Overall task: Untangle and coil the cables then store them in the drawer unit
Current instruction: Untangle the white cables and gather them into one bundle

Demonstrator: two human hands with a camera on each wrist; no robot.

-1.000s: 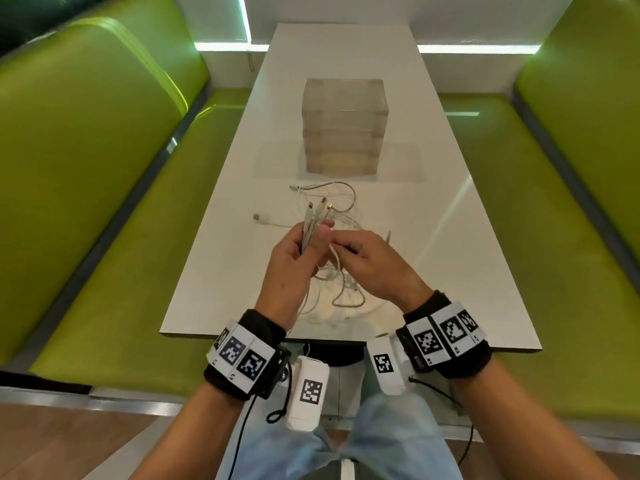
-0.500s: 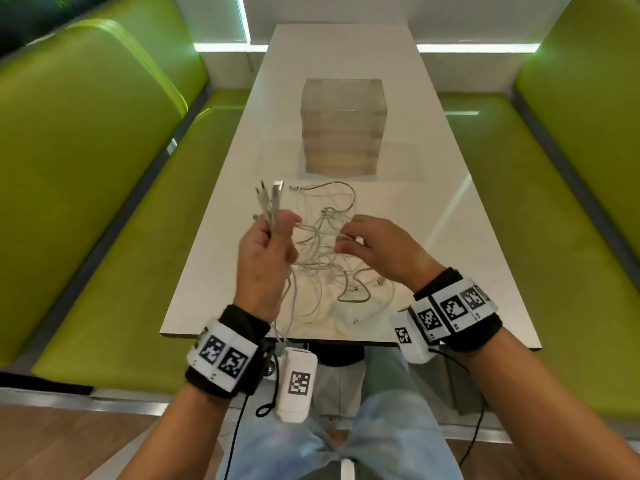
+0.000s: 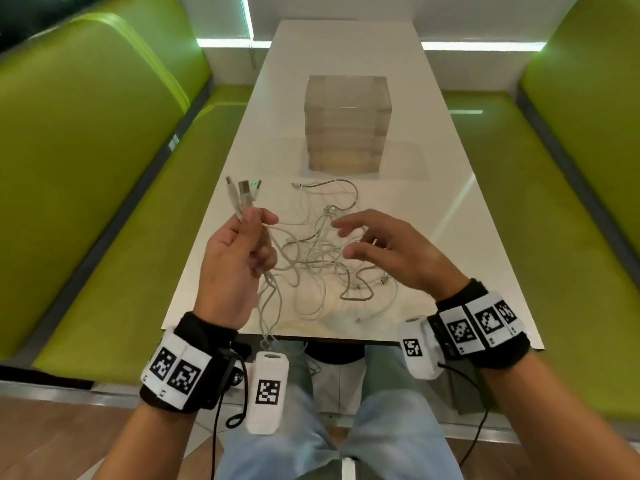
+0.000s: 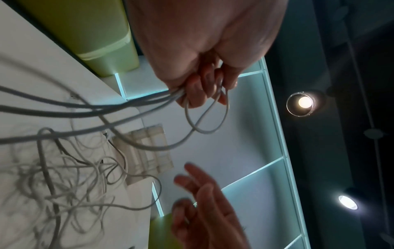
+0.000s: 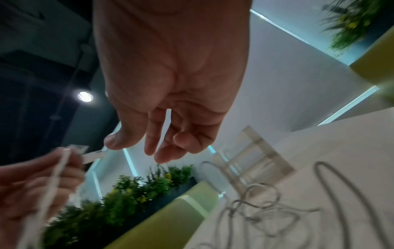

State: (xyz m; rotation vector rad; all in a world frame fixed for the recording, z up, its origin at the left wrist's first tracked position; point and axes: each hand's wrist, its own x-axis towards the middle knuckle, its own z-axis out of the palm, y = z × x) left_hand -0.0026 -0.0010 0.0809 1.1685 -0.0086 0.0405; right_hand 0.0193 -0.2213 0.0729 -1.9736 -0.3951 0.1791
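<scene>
A café or canteen-style booth: a long white bench (image 3: 346, 64) runs up the middle of the frame, with padded lime-green booth seats (image 3: 121, 220) along the left and right edges. Strip lighting (image 3: 481, 46) glows along the far wall, round ceiling lamps (image 4: 304, 102) hang overhead, and leafy plants (image 5: 136, 190) line a partition.

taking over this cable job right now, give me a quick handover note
Left hand: grips a bundle of white cable ends, plugs sticking up past the fingers, the cords trailing down to the table.
Right hand: open, fingers spread over the pile, holding nothing.
White cables: a loose tangle on the near part of the white table.
Clear drawer unit: farther along the table, drawers look closed.
Done: several ends gathered in one grip.
Left: separate the cords, coil each, put them in the drawers.
</scene>
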